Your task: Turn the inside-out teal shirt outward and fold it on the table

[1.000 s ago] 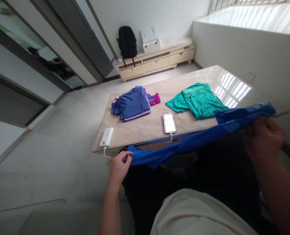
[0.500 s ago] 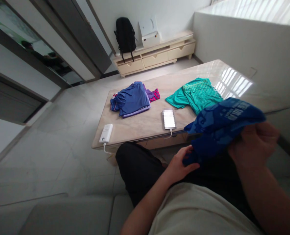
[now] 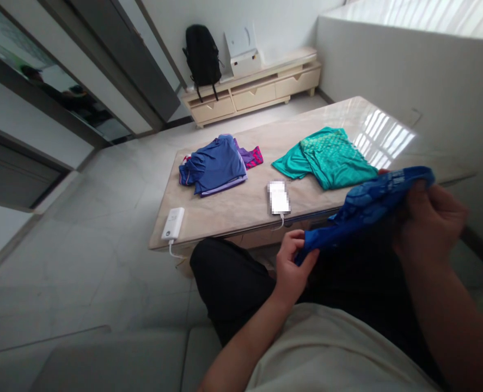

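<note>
Shirt: a blue shirt stretched between two hands above the lap of a seated person, just short of the near edge of the table.
Left hand: the left hand pinches the lower end of the cloth, thumb and fingers closed on a gathered corner.
Right hand: the right hand grips the upper end, fingers curled over the bunched edge, close to the right side of the view.
Look: bright royal blue with a paler printed pattern and a band of light lettering near the top; folded or rolled into a narrow, sagging strip.
Handling: judged light, soft and limp, with no stiffness of its own; it would droop wherever unsupported. Likely a smooth sports fabric, so a firm pinch at seams, hem or corners should hold best.
Table: a teal shirt lies spread to the right, a pile of blue and purple clothes to the left, a phone between them and a white charger at the near left corner.
Background: a backpack leans by a low cabinet.
</note>
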The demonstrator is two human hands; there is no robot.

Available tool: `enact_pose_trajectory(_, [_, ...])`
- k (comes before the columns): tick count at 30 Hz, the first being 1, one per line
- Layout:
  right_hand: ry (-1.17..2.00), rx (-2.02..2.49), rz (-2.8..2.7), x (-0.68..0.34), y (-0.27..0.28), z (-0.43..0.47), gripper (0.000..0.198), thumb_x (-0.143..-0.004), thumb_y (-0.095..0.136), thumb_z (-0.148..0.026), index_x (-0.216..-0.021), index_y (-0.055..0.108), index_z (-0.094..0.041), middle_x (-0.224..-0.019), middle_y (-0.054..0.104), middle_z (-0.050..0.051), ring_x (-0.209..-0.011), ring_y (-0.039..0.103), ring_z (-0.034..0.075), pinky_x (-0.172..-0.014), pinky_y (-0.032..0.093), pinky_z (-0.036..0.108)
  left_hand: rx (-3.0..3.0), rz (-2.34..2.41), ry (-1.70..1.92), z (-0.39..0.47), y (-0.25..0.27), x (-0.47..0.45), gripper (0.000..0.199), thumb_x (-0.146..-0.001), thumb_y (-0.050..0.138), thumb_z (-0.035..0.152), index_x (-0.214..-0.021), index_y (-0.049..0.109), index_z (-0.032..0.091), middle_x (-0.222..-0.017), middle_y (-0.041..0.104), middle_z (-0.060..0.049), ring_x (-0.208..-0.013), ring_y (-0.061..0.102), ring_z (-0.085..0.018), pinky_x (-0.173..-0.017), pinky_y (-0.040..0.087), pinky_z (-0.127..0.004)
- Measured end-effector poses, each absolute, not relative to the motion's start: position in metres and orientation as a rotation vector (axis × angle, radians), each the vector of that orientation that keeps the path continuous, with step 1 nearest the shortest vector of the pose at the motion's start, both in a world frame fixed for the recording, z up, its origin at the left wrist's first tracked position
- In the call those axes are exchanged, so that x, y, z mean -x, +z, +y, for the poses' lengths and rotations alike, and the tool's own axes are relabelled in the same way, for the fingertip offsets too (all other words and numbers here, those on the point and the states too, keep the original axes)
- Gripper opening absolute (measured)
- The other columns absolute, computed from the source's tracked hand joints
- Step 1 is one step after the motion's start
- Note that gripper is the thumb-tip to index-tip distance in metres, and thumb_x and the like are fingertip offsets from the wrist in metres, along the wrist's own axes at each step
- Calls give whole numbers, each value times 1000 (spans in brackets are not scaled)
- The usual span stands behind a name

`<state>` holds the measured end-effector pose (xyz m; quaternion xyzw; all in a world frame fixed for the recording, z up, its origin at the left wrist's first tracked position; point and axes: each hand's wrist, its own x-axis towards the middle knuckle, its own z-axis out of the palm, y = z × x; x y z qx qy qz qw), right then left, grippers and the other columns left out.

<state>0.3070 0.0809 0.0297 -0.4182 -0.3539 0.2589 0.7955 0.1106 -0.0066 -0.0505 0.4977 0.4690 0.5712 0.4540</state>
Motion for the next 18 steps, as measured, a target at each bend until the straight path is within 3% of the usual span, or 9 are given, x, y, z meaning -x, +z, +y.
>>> enact_pose_trajectory(2, [525, 973, -769, -317, 23, 85, 22, -78, 87, -37, -77, 83, -15, -63, 70, 1, -51, 59, 12, -60, 56, 27, -1267, 1183, 1512, -3, -45, -104, 19, -88, 82, 35, -88, 71, 20, -135, 64, -12, -128, 62, -26, -111, 49, -41])
enact_pose_trajectory(4, [509, 1036, -777, -326, 16, 86, 20, -76, 87, -35, -78, 84, -15, -59, 65, -1, -49, 57, 11, -61, 55, 27, -1254, 1116, 1548, 0, -38, -98, 17, -88, 82, 33, -87, 72, 20, -136, 67, -11, -130, 62, -26, -112, 48, -43])
enact_pose_trajectory(9, [437, 1237, -938, -331, 11, 73, 25, -82, 80, -25, -106, 85, -21, -90, 80, 4, -78, 73, 16, -84, 58, 33, -1202, 1101, 1523, 3, -20, -88, 16, -87, 83, 33, -90, 75, 20, -96, 77, -6, -91, 71, -19, -85, 57, -32])
enact_pose_trajectory(14, [596, 1070, -1464, -310, 28, 46, 32, -91, 74, -26, -123, 80, -28, -122, 77, 7, -114, 72, 22, -101, 57, 36, -1373, 1114, 1553, 3, -6, -91, 8, -88, 82, 26, -89, 76, 20, -93, 77, -4, -87, 71, -19, -84, 57, -31])
enact_pose_trajectory(18, [780, 886, -1956, -287, 38, 33, 33, -91, 77, -28, -123, 78, -29, -116, 75, 7, -105, 73, 20, -91, 60, 29, -1562, 1151, 1559, 1, 0, -94, 7, -89, 81, 26, -89, 75, 22, -94, 78, -5, -86, 73, -18, -82, 58, -31])
